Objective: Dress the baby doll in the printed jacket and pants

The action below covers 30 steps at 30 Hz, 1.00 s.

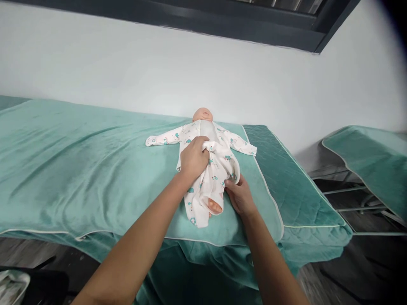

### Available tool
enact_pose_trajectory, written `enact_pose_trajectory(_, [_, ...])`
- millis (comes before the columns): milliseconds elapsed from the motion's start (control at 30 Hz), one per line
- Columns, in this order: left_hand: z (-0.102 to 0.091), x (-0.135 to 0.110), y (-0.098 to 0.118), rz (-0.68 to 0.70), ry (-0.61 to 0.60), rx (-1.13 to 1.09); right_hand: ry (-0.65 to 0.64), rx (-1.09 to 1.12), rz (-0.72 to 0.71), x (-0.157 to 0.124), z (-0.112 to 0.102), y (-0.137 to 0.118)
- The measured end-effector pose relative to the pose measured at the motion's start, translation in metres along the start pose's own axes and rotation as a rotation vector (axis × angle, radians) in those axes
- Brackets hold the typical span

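A baby doll (pixel 203 114) lies on its back on the green bed cover, its head toward the wall. It wears white baby clothes (pixel 219 163) with a teal and pink print, both sleeves spread out to the sides. My left hand (pixel 194 157) is closed on a bunched fold of the clothes at the doll's middle. Lower down on the right, my right hand (pixel 241 195) pinches the edge of the clothes near the hip. A foot (pixel 215 206) shows out of one trouser leg; the other leg end is mostly covered.
The green cover (pixel 95 169) lies wrinkled over the bed, with a quilted darker green mattress (pixel 295 190) showing at the right. A white wall (pixel 143 67) stands behind, below a dark window frame (pixel 270 25). Another green-covered bed (pixel 375 156) is at the far right.
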<state>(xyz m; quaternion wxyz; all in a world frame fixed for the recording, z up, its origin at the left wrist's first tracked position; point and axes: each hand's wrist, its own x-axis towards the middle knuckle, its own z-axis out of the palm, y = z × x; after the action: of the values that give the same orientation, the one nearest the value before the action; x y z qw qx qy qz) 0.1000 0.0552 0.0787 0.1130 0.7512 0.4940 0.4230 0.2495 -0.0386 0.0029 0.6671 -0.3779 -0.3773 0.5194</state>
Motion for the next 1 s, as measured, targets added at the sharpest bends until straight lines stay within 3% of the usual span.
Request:
enact_pose_trajectory(133, [0.002,-0.021,-0.013,-0.019,0.038,-0.217,0.075,-0.182,-0.019,0.000,0.001,0.003])
enact_pose_trajectory(333, [0.003,-0.049,-0.031,-0.214,0.124,-0.546,0.133,-0.542,-0.178,-0.001,-0.001,0.005])
enact_pose_trajectory(467, [0.003,-0.049,-0.036,-0.290,0.118,-0.743,0.172,-0.696,-0.262,0.003,0.005,0.004])
enact_pose_trajectory(667, [-0.003,-0.041,-0.053,-0.501,0.014,-1.316,0.181,-0.895,-0.404,0.030,0.009,-0.008])
enact_pose_trajectory(867, [-0.010,-0.042,-0.061,-0.539,-0.072,-1.411,0.109,-1.156,-0.606,0.061,-0.002,-0.024])
enact_pose_trajectory(1000, [-0.011,-0.044,-0.063,-0.546,-0.077,-1.377,-0.003,-1.185,-0.701,0.065,-0.007,-0.027])
